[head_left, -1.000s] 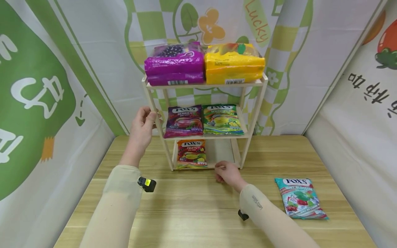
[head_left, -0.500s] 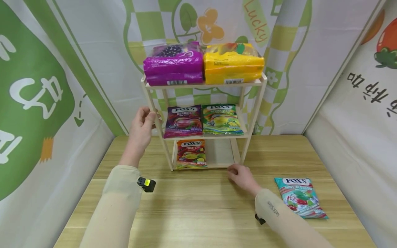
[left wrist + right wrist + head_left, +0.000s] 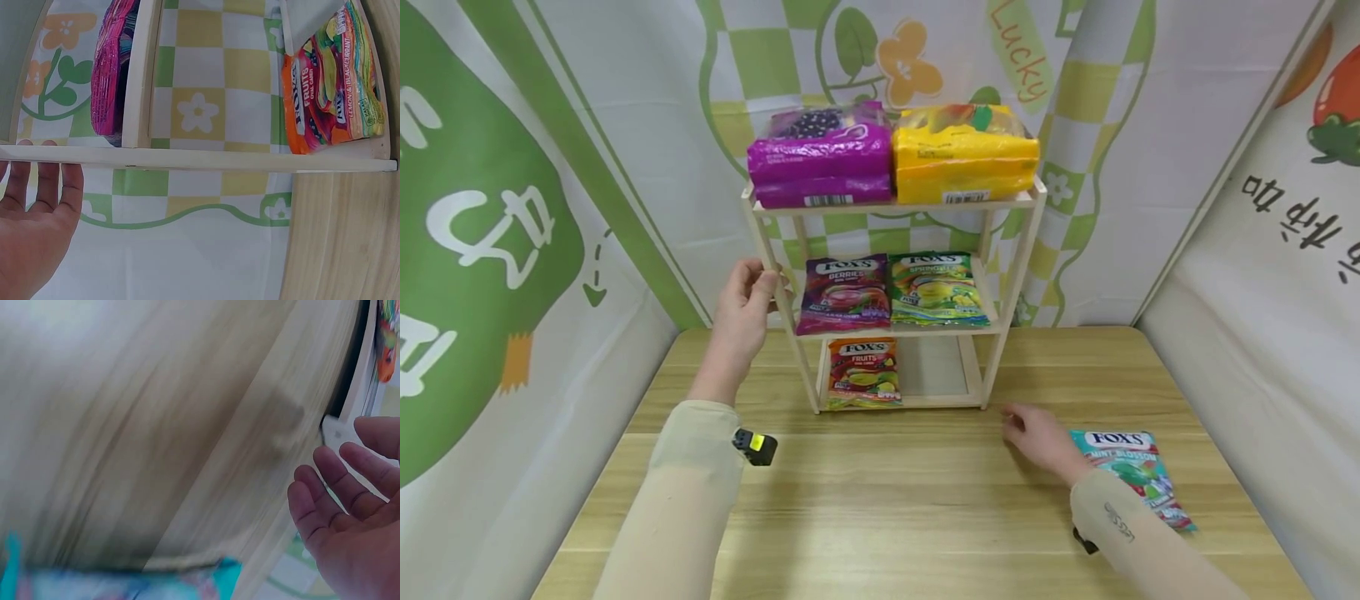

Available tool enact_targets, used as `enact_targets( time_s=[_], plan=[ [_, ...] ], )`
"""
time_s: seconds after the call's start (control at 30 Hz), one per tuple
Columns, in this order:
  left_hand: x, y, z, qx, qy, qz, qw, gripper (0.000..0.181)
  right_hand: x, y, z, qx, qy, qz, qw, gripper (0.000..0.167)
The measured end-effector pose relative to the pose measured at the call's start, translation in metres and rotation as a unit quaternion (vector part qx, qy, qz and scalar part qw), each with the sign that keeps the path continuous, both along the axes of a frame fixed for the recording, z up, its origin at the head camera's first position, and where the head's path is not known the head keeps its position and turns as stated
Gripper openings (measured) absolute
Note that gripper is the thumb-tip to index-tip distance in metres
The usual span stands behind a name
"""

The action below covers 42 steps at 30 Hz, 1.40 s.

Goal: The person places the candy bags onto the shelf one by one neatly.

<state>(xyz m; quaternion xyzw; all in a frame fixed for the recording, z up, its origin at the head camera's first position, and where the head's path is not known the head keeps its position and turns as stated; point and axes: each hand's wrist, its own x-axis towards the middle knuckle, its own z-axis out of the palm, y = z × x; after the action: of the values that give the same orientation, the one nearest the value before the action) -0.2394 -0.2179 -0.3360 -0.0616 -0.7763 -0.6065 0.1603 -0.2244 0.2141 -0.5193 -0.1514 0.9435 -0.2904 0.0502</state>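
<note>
My left hand point(image 3: 745, 308) grips the left front post of a three-tier wooden shelf rack point(image 3: 904, 332) at middle-tier height. In the left wrist view the fingertips point(image 3: 72, 178) go behind the post. Past the rack's right front foot, my right hand point(image 3: 1047, 440) hovers over the table with nothing in it. Its fingers point(image 3: 334, 465) are loosely bent in the right wrist view. A teal Mint Blossom candy bag point(image 3: 1131, 467) lies to its right, partly covered by the forearm. An orange Fruits candy bag point(image 3: 863, 373) sits on the left of the bottom tier.
Purple Berries point(image 3: 844, 292) and green Spring Tea point(image 3: 938, 290) candy bags lean side by side on the middle tier. A plump purple bag point(image 3: 820, 162) and a yellow bag point(image 3: 967, 158) fill the top. Printed curtains point(image 3: 655, 167) surround the wooden table point(image 3: 865, 500).
My right hand has moved right, from the front of the bottom tier past the rack's right foot toward the teal candy bag. The left hand and the rack have stayed put.
</note>
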Motion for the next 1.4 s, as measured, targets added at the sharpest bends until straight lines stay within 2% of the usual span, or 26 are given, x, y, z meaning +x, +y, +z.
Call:
enact_targets(
  time_s=[0.2, 0.73, 1.2, 1.4],
  plan=[
    [0.0, -0.001, 0.0, 0.002, -0.001, 0.0, 1.0, 0.045, 0.004, 0.031, 0.004, 0.041, 0.021, -0.002, 0.9989, 0.037],
    [0.001, -0.001, 0.001, -0.006, -0.004, 0.002, 1.0, 0.044, 0.017, 0.097, 0.018, 0.091, 0.019, -0.05, 0.9944, 0.058],
    [0.002, 0.001, 0.004, -0.006, -0.005, -0.001, 1.0, 0.046, 0.025, 0.133, 0.016, 0.101, -0.02, -0.087, 0.9908, 0.073],
    [0.001, 0.0, 0.002, -0.005, -0.005, -0.004, 1.0, 0.044, 0.026, 0.146, 0.016, 0.117, -0.057, -0.116, 0.9847, 0.098]
  ],
)
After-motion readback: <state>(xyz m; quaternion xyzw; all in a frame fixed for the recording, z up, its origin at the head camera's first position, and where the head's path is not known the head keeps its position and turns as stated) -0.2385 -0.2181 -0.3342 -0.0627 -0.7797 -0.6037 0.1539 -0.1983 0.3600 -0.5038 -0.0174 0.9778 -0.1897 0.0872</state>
